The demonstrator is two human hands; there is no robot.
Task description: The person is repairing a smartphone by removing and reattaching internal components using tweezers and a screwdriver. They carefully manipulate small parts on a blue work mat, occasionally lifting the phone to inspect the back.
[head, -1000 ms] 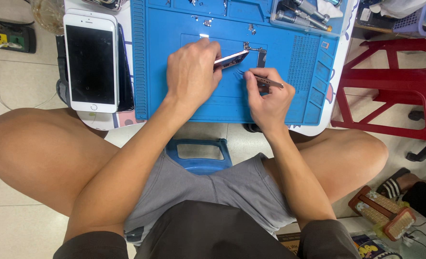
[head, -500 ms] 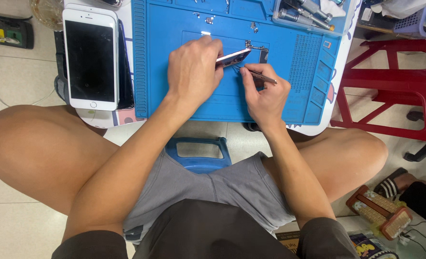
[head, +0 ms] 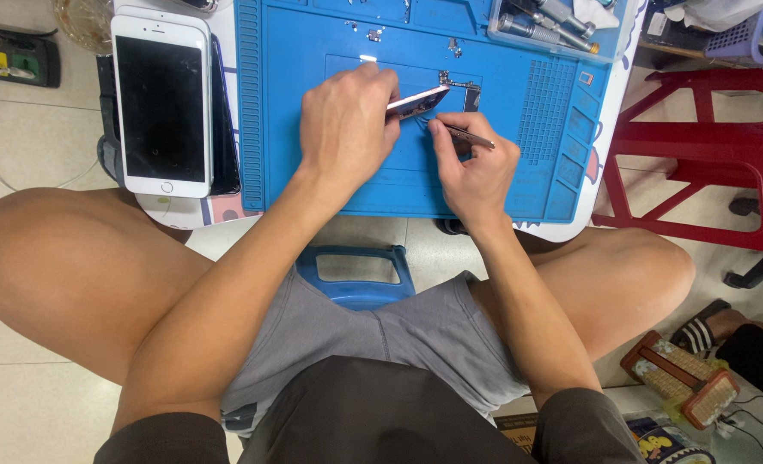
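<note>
Left hand: your left hand (head: 347, 125) is pinching a thin, flat phone part (head: 417, 101), its grip closed on the near end and the part tilting up off the mat toward 2 o'clock.
Right hand: your right hand (head: 476, 167) is holding slim metal tweezers (head: 467, 136), grip narrow around the shaft, the tip pointing toward 10 o'clock at the underside of the part.
Where the part is: it is sitting over the middle of the blue mat (head: 519, 193), between your two hands, just off the surface.
Progress: judging by the loose small metal bits (head: 455, 82) at 12 o'clock of the part, some pieces are already lying free; the part itself is being worked on, and nothing shows it going back together.
Mat: soft-looking, matte, rubbery blue, with moulded ribs and small square pockets at 3 o'clock.
Tray: a clear plastic tray (head: 615, 47) at 1 o'clock is holding round metal tool handles.
Phone: a white smartphone (head: 160, 103) with glossy dark glass is lying flat at 9 o'clock, well apart from your hands.
Table: the white table (head: 562, 230) edge is showing under the mat.
</note>
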